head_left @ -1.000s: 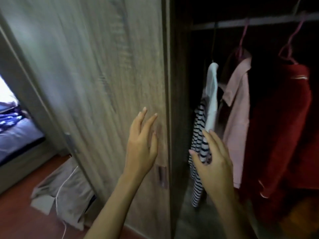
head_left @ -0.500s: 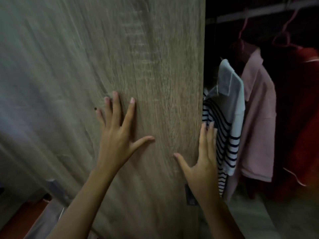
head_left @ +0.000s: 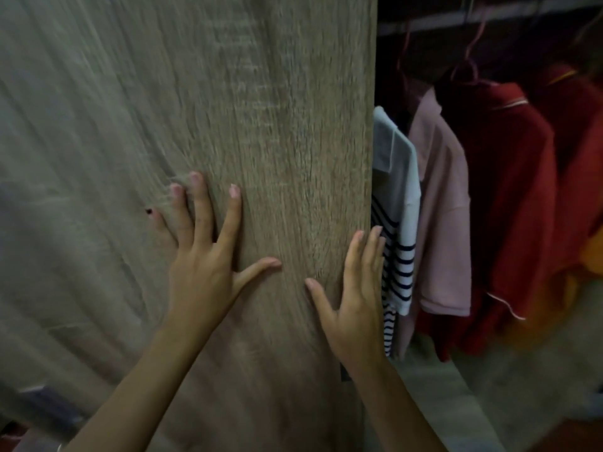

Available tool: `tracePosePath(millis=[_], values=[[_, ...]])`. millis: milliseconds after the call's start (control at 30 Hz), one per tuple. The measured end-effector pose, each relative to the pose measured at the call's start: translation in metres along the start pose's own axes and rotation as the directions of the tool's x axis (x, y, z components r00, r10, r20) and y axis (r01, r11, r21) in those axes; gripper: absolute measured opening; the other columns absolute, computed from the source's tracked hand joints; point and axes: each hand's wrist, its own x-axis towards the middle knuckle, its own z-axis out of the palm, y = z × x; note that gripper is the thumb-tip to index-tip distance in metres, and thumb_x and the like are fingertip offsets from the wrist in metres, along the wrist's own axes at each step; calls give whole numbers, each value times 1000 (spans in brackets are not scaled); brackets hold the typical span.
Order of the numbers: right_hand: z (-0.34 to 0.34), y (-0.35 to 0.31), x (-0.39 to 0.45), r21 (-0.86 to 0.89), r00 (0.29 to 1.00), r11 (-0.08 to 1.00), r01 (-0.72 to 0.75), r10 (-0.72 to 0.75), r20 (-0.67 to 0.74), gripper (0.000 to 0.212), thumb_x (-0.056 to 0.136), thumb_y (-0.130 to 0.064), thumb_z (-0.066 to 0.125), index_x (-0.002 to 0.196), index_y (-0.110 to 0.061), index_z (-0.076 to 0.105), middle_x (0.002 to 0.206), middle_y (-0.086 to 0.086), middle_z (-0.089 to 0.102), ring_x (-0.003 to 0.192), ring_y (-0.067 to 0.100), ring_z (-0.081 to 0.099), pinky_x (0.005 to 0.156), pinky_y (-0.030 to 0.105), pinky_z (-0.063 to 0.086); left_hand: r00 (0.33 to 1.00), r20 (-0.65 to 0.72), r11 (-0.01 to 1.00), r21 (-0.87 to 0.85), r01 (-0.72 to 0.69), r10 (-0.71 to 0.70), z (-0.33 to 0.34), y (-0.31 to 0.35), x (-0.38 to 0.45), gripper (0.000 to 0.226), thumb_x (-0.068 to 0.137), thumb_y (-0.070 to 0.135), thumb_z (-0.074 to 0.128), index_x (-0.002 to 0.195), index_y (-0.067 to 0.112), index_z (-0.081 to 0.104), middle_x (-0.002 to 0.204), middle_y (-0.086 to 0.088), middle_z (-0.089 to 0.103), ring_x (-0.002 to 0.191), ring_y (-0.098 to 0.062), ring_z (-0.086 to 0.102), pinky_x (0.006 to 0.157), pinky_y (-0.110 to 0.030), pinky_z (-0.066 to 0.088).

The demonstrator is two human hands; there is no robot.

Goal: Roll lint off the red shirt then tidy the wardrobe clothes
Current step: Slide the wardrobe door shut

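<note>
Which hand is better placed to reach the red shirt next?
Right. The right hand lies at the wardrobe door's open edge, beside the hanging clothes and nearer the red shirt. The left hand is flat on the door, farther away.

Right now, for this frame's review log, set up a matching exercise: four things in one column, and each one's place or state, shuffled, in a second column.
Things:
1. left hand
2. right hand
3. striped shirt
4. pink polo shirt

Places or states:
A. hangs between the striped shirt and the red shirt
B. flat on the wardrobe door, fingers spread
C. hangs nearest the door's edge
D. at the door's right edge, fingers together

Pairs: 1-B, 2-D, 3-C, 4-A
</note>
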Motion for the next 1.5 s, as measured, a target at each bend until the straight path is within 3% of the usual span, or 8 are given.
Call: tracePosePath(millis=[167,367,567,767,867,933,1133,1500], values=[[-9,21,5,-117,999,992,-45,41,-33,82,97,-47,39,151,-17,-15,159,4,-20,149,27,-9,121,47,5,1000,-10,1000,-7,-11,11,6,31,9,101,77,79,42,152,25,-1,154,-22,1,145,-33,-13,112,-62,-2],[-26,44,12,-191,982,970,-150,124,-143,75,100,-47,26,150,-6,-13,159,12,-13,149,26,-9,122,37,-3,1000,-26,999,-42,-7,5,16,82,22,97,80,79,38,152,27,-2,156,-18,-4,144,-28,-20,112,-61,-4],[-43,88,15,-208,968,966,-155,106,-229,64,103,-41,20,151,-17,-17,160,3,-16,149,23,-4,122,36,2,999,-26,999,-27,-47,46,26,139,38,94,83,76,38,152,24,1,157,-16,-5,145,-31,-18,112,-60,-2],[-75,138,29,-247,958,955,-164,95,-272,63,102,-41,17,152,-16,-12,161,1,-14,150,25,-1,122,40,3,949,-256,977,-58,-206,185,28,162,55,64,93,53,49,146,20,36,154,-14,26,143,-28,23,111,-51,19],[-90,158,36,-269,952,948,-170,87,-295,62,102,-41,16,152,-16,-11,161,1,-12,150,26,1,122,42,5,952,-244,980,-26,-198,186,37,174,68,69,94,60,41,150,22,26,156,-12,14,148,-28,-2,115,-56,2],[-100,171,40,-276,950,946,-171,85,-300,62,101,-41,16,152,-16,-9,161,2,-10,150,26,1,121,42,4,949,-234,977,59,-203,211,43,192,72,71,94,63,35,151,24,21,157,-13,13,147,-27,-10,115,-54,2],[-134,206,52,-276,951,941,-196,113,-289,64,101,-41,18,152,-9,-2,160,12,3,149,28,4,121,44,5,930,-285,971,119,-207,233,56,241,86,70,95,62,34,151,24,21,156,-12,18,147,-24,-4,114,-51,8],[-218,302,76,-284,963,948,-145,70,-260,62,102,-44,17,152,-21,-11,161,-2,-11,149,26,3,121,40,2,911,-336,971,106,-216,240,78,359,118,69,94,60,38,151,24,23,156,-12,20,148,-26,-2,115,-50,7]])
